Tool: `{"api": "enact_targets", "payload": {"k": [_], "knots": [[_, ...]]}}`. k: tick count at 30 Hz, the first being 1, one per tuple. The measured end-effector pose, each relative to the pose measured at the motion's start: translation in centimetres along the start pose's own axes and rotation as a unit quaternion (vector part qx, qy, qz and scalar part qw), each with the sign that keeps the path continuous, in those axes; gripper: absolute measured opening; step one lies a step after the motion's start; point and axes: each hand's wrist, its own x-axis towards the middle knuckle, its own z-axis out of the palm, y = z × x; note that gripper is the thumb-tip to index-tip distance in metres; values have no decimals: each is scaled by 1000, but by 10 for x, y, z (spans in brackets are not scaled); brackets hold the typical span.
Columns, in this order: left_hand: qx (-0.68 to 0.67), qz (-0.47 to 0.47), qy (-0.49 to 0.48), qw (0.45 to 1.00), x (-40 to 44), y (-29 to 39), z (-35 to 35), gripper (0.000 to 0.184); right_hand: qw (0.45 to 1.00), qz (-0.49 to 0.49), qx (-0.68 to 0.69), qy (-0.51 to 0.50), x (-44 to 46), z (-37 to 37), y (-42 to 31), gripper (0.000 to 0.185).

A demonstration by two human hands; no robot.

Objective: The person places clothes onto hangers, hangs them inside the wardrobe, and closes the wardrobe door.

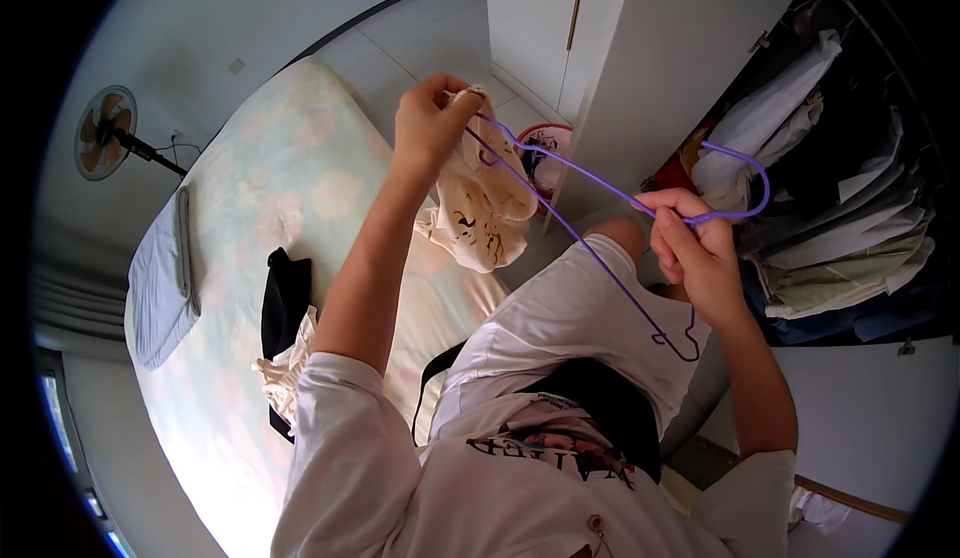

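Observation:
My left hand (432, 123) pinches the top of a cream garment (480, 220) with dark markings, which hangs down over the bed's edge. One end of a purple wire hanger (577, 226) reaches the cloth beside these fingers. My right hand (693, 245) is closed round the hanger's neck, just below its curved hook, which points up and to the right. The hanger's other end hangs free above my white shorts.
A bed (330, 173) bears a folded grey-blue pillow (165, 273), a black garment (287, 303) and a cream garment (290, 370). A fan (106, 133) stands behind. At right, an open wardrobe holds hanging clothes (850, 228). A red-rimmed basket (567, 138) stands beside the cabinet.

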Motion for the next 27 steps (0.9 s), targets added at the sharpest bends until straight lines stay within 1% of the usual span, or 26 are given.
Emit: {"api": "enact_targets", "payload": {"k": [2, 3, 5, 9, 12, 14, 15, 17, 22, 24, 25, 27], "knots": [[58, 14, 12, 998, -2, 6, 3, 16, 999, -24, -21, 7, 2, 1, 5, 23], [58, 14, 11, 998, 0, 4, 4, 16, 999, -24, -21, 7, 3, 2, 5, 23], [40, 22, 58, 997, 5, -1, 6, 23, 999, -32, -1, 21, 3, 2, 6, 23], [69, 33, 69, 995, 10, 2, 6, 24, 999, -11, 11, 40, 1, -3, 8, 22], [85, 43, 70, 993, 8, 12, 7, 23, 999, -3, -12, 50, 3, 0, 11, 21], [118, 93, 61, 987, -1, 22, 15, 23, 999, -24, -10, 38, 8, 9, 12, 22], [117, 93, 59, 987, -8, 29, 19, 23, 999, -24, -10, 40, 12, 15, 11, 22], [164, 134, 57, 976, -19, 41, 25, 22, 994, -66, -43, 70, 21, 25, 11, 22], [156, 166, 69, 971, -26, 59, 24, 20, 995, -67, -24, 63, 33, 26, 20, 20], [147, 170, 65, 972, -25, 59, 19, 19, 989, -85, -19, 116, 30, 25, 18, 20], [147, 170, 66, 972, -26, 60, 19, 19, 989, -86, -19, 116, 29, 24, 14, 20], [176, 209, 67, 960, -31, 62, 19, 18, 989, -82, 43, 119, 24, 23, 6, 19]]}}
